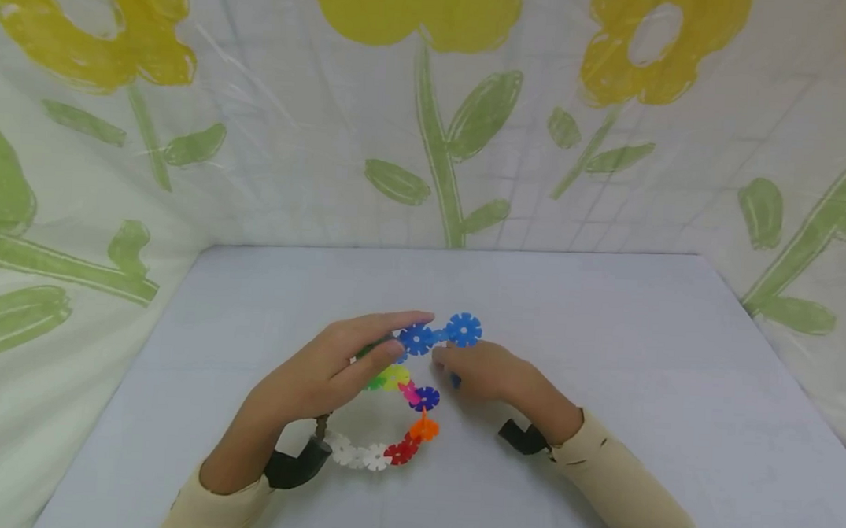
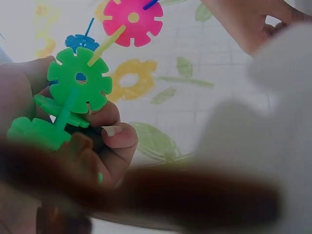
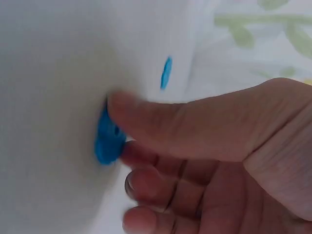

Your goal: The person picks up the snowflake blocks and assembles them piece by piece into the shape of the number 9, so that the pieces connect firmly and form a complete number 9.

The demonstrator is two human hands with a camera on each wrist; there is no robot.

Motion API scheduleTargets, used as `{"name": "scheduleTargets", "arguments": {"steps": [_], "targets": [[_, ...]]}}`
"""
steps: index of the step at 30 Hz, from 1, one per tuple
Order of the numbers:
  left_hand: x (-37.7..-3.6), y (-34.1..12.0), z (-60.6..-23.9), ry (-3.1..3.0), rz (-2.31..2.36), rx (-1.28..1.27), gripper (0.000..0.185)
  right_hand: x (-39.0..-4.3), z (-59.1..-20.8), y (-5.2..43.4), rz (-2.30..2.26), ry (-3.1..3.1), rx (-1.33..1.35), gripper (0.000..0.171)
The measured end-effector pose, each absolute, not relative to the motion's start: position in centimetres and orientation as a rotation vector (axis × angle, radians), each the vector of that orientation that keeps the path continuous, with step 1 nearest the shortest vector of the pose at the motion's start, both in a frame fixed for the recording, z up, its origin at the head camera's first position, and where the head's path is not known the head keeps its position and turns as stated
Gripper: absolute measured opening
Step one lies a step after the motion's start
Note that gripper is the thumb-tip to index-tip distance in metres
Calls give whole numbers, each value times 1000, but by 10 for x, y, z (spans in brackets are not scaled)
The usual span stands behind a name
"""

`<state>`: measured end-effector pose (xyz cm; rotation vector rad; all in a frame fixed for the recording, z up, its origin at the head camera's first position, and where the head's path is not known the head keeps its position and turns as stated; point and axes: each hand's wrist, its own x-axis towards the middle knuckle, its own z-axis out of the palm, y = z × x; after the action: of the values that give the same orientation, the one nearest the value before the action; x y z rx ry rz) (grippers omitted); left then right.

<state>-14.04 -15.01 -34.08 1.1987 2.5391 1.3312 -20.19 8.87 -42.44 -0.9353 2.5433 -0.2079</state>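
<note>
My left hand (image 1: 326, 362) grips a chain of interlocking plastic snowflake discs, with green discs (image 2: 97, 87) among its curled fingers in the left wrist view. Two blue discs (image 1: 463, 329), joined by a blue piece, stick out past its fingertips. The rest of the chain curves below the hand through yellow, pink (image 2: 146, 31), dark blue, orange (image 1: 424, 429), red and white discs (image 1: 377, 456). Just right of the blue end, my right hand (image 1: 489, 369) pinches a loose blue disc (image 3: 108, 141) between thumb and index finger, apart from the chain.
A pale cloth covers the table (image 1: 605, 319). Behind it hangs a white curtain (image 1: 273, 131) printed with yellow flowers and green stems. Dark wrist mounts (image 1: 299, 465) jut out beneath both wrists, near the chain's white discs on the left.
</note>
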Motion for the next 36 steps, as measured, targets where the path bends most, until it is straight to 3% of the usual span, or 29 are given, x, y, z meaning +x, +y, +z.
{"name": "scheduleTargets", "arguments": {"steps": [6,10,14,17,24,29,33,36], "targets": [[-141,-152,-341,2539,1339,1185,42,-216,-422,102,-213,2497,-848,20],[-142,-153,-341,2553,1359,1176,42,-218,-402,112,-470,2428,-867,13],[-143,-155,-342,2563,1384,1151,43,-213,-373,128,-924,2443,-1084,7],[-143,-156,-341,2602,1368,1129,44,-203,-355,138,-1161,2573,-1324,18],[-137,-155,-340,2651,1301,1043,51,-186,-338,136,-1312,2782,-1689,27],[-135,-152,-338,2693,1225,1043,55,-181,-335,132,-1335,2831,-1787,11],[-135,-150,-337,2692,1184,1052,56,-178,-333,132,-1326,2874,-1800,32],[-135,-149,-337,2683,1174,1060,56,-176,-333,131,-1277,2915,-1836,33]]}}
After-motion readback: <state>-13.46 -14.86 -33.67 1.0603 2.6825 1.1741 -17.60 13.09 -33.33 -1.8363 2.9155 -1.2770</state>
